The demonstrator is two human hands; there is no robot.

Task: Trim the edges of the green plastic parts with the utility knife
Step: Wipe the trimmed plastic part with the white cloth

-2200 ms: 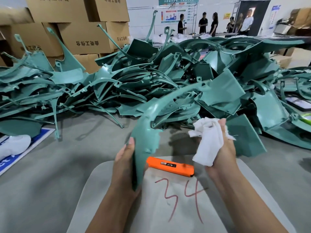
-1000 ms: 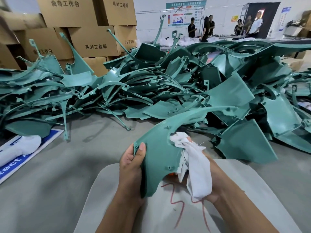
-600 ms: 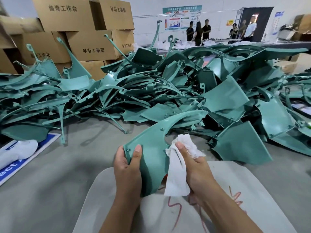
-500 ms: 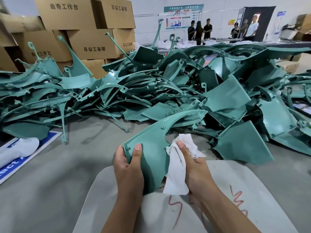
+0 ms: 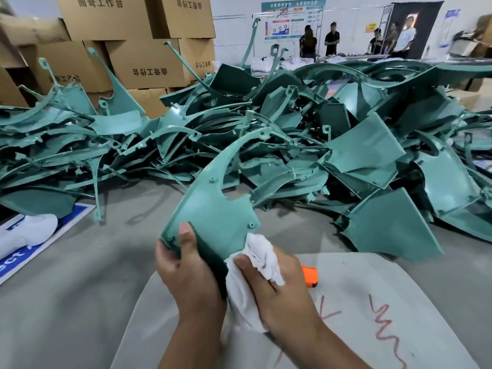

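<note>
Gripping the green part [image 5: 213, 209] at its near corner, your left hand [image 5: 189, 272] pinches it upright over the worktop [image 5: 80, 302]; your right hand [image 5: 274, 286] presses a rag [image 5: 255, 265] against it. It looks light, stiff and slick, so hold the broad end. The knife [image 5: 310, 276] lies just right.

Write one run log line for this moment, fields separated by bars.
left hand: holds green part | right hand: wipes it with white cloth | utility knife: unused, on board
</note>
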